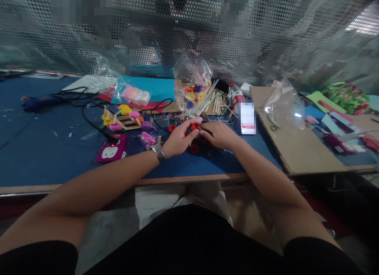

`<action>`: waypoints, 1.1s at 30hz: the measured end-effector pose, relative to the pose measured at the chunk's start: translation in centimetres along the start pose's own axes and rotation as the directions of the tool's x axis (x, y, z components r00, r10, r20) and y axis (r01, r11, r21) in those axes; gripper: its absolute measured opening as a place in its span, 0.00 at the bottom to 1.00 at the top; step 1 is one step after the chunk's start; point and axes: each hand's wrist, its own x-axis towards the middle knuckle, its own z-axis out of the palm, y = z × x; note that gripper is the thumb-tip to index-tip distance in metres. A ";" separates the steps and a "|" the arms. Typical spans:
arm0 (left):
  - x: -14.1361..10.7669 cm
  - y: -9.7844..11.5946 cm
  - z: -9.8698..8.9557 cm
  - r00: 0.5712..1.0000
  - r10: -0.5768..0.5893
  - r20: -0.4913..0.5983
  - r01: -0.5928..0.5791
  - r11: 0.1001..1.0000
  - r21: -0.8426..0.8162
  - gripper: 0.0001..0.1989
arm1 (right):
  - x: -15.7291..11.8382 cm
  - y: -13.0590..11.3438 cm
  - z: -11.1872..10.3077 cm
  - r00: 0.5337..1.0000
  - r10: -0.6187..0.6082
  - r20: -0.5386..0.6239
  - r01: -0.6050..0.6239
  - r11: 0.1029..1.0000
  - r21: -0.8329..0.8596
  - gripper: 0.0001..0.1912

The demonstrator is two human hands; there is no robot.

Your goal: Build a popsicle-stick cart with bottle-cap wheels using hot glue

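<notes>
My left hand (pixel 179 140) has its thumb and fingers closed around a red bottle cap (pixel 194 126) near the table's front middle. Close against it from the right, my right hand (pixel 217 134) has its fingers bent together at the cap and over a dark and red piece, mostly hidden beneath. Another red cap (pixel 194 149) lies just below the hands, and one more red cap (pixel 172 128) is left of my left fingers. A small bag with a pink piece (pixel 147 139) lies beside my left wrist.
To the left are a purple power socket (pixel 111 148) with a black cable and a stick-built model (pixel 127 120) with coloured caps. Behind stand a bag of caps (pixel 192 89), wooden sticks (pixel 217 103) and a bottle (pixel 236 97). A phone (pixel 248 119) and cardboard (pixel 296 144) are rightward.
</notes>
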 end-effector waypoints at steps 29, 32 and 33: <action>0.0 0.2 -0.2 0.998 0.060 0.022 -0.062 0.994 0.091 0.20 | -0.1 -0.9 0.4 0.999 -0.018 0.045 0.022 0.997 -0.080 0.27; 0.0 0.3 -0.3 0.997 0.068 0.019 -0.070 0.992 0.101 0.20 | 0.0 -1.1 0.4 0.999 -0.010 0.051 0.014 0.997 -0.074 0.28; 0.0 0.3 -0.3 0.997 0.070 0.018 -0.071 0.992 0.103 0.20 | 0.0 -1.1 0.4 0.999 -0.008 0.054 0.011 0.998 -0.068 0.29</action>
